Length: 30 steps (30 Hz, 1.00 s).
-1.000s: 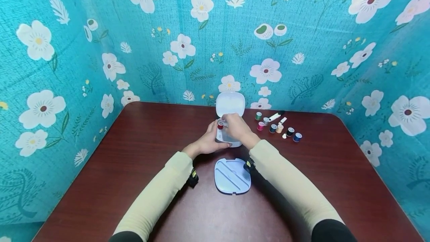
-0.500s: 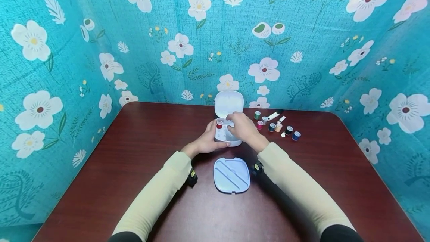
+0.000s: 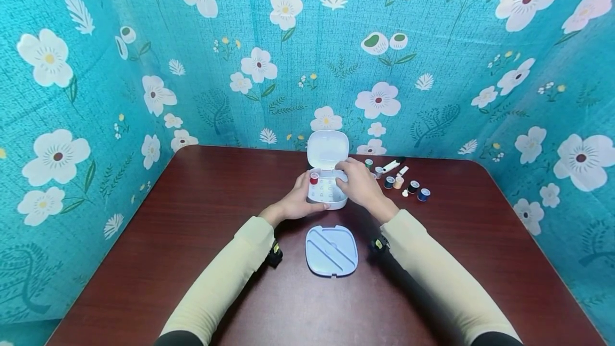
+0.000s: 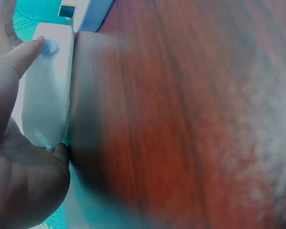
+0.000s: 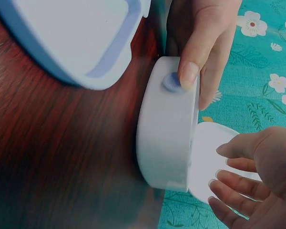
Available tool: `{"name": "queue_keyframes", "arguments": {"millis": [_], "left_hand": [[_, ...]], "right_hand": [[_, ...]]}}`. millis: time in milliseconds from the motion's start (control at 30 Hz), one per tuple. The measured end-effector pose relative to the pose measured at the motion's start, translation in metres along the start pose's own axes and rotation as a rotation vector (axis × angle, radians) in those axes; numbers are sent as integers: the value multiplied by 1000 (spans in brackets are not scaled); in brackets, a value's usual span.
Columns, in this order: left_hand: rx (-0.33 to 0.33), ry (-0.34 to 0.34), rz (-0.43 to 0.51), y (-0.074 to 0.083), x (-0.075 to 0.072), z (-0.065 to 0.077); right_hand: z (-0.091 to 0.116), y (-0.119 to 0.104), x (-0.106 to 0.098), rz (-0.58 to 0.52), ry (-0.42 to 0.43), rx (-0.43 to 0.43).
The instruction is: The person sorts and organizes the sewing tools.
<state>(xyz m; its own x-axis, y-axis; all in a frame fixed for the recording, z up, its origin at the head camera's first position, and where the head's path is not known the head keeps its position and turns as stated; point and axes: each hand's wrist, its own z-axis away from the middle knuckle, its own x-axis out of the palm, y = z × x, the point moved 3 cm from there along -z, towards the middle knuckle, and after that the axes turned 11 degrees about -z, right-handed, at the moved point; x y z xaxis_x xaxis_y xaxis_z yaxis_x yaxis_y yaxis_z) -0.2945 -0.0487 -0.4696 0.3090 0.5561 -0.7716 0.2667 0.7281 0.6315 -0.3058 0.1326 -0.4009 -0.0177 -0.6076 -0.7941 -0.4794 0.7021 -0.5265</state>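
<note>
A white plastic sewing box (image 3: 339, 204) stands at the back middle of the table, its lid (image 3: 328, 149) raised. Inside, at the back left corner, sits a spool of red thread (image 3: 314, 178). My left hand (image 3: 294, 200) grips the box's left side, thumb along the front by a round blue button (image 5: 172, 82). Over the right rim is my right hand (image 3: 359, 183), its fingers loosely bent with nothing between them in the right wrist view. From the left wrist, the left thumb (image 4: 28, 55) reaches the button too.
Right of the box lie several thread spools, among them a dark blue one (image 3: 424, 195) and a black one (image 3: 413, 186), plus a small white tool (image 3: 391, 165). A pale blue divided tray (image 3: 331, 251) rests in front of the box. A floral curtain (image 3: 269, 95) hangs behind the table.
My right hand has moved from beside the red spool to the box's right rim, uncovering the interior. The left hand keeps its grip, and the red spool stays in its corner.
</note>
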Motion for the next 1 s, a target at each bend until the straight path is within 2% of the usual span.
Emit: {"name": "queue_keyframes", "arguments": {"millis": [200, 500, 733, 1000], "left_hand": [[5, 7, 0, -1, 0, -1], [3, 14, -1, -2, 1, -1], [-13, 6, -10, 0, 0, 0], [-18, 2, -21, 0, 0, 0]], "right_hand": [[6, 7, -3, -4, 18, -5], [14, 22, -6, 24, 65, 57], [21, 35, -13, 30, 97, 69], [27, 52, -18, 56, 113, 159]]}}
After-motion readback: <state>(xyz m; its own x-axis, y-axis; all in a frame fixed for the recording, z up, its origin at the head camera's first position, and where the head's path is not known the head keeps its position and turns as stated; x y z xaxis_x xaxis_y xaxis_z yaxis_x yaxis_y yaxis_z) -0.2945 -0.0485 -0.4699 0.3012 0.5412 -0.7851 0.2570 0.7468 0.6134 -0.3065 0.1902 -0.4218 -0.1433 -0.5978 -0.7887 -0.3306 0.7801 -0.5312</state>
